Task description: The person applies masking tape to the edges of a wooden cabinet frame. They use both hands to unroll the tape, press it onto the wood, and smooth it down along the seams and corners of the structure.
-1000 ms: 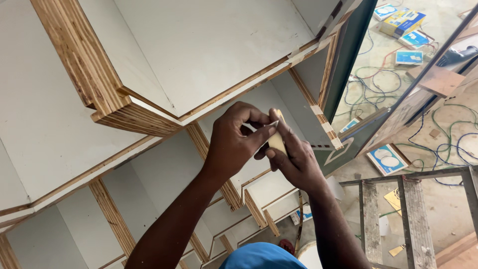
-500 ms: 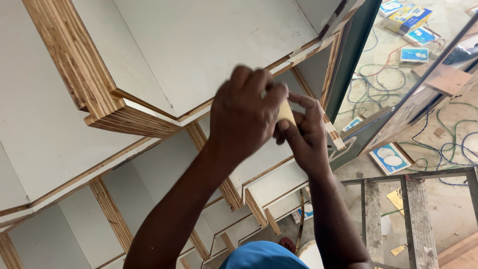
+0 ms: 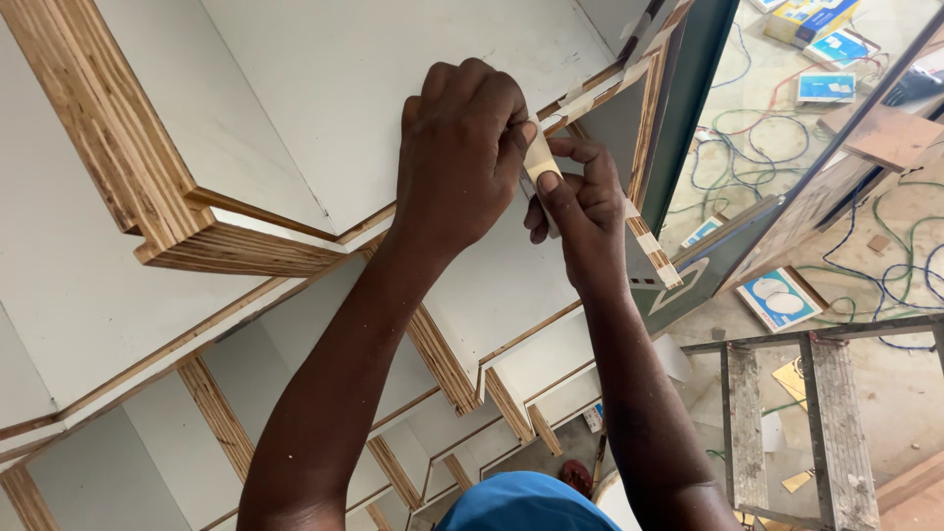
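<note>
Above a cable-strewn workshop floor (image 3: pixel 787 167), the left hand (image 3: pixel 462 147) was curled shut and the right hand (image 3: pixel 580 202) pinched a strip of beige edge tape (image 3: pixel 539 157) between thumb and fingers, both pressed against a white laminated plywood shelf unit (image 3: pixel 324 98) near its upper edge.

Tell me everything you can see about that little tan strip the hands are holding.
The tan strip is a short, thin, pale beige piece, like tape or edge banding; which one cannot be told. It stands roughly upright, slightly bent, pinched between the left hand and the right hand, whose thumb presses its lower end. Most of it is hidden by fingers. It sits against the plywood-edged white panel, near that panel's edge.
</note>
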